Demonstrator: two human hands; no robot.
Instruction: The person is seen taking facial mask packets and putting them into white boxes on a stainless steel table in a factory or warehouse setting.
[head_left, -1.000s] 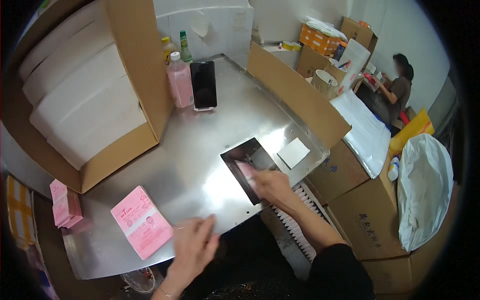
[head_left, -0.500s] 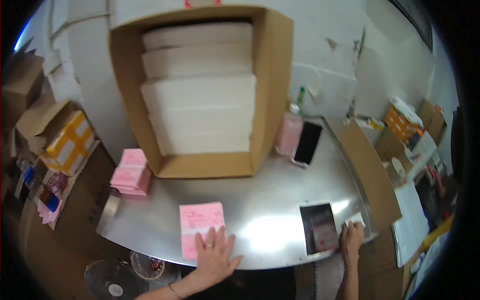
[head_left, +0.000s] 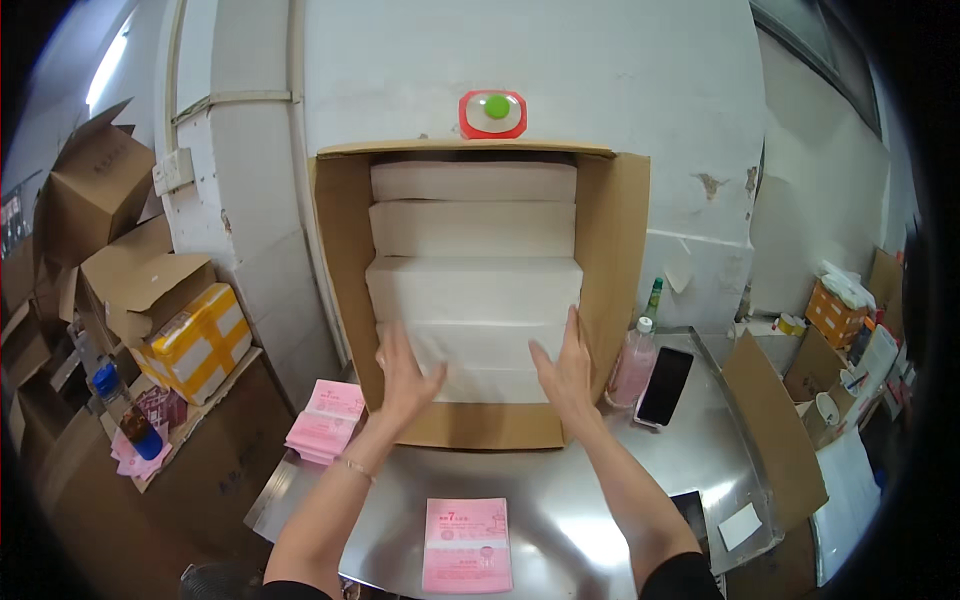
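A large cardboard box [head_left: 612, 250] stands on its side, its mouth toward me, with several white blocks or packs [head_left: 470, 290] stacked inside. My left hand [head_left: 403, 378] is at the lower left of the stack, fingers stretched and thumb apart. At the lower right, my right hand [head_left: 566, 372] is likewise open, fingers pointing up. Both are at the box's mouth by the lower packs; whether they touch them I cannot tell. A pink printed stack [head_left: 467, 545] with a pale band lies on the metal table between my forearms.
More pink stacks [head_left: 328, 415] sit left of the box. To its right stand a bottle of pink liquid [head_left: 632, 368] and a phone [head_left: 665, 388] propped up. A white slip [head_left: 740, 526] and a partly hidden dark flat item [head_left: 690, 510] lie at the table's right, beside a cardboard flap [head_left: 775, 430].
My left hand has left the pink stack and my right hand the white slip; both are now raised at the box. The view has tilted up, showing more wall.
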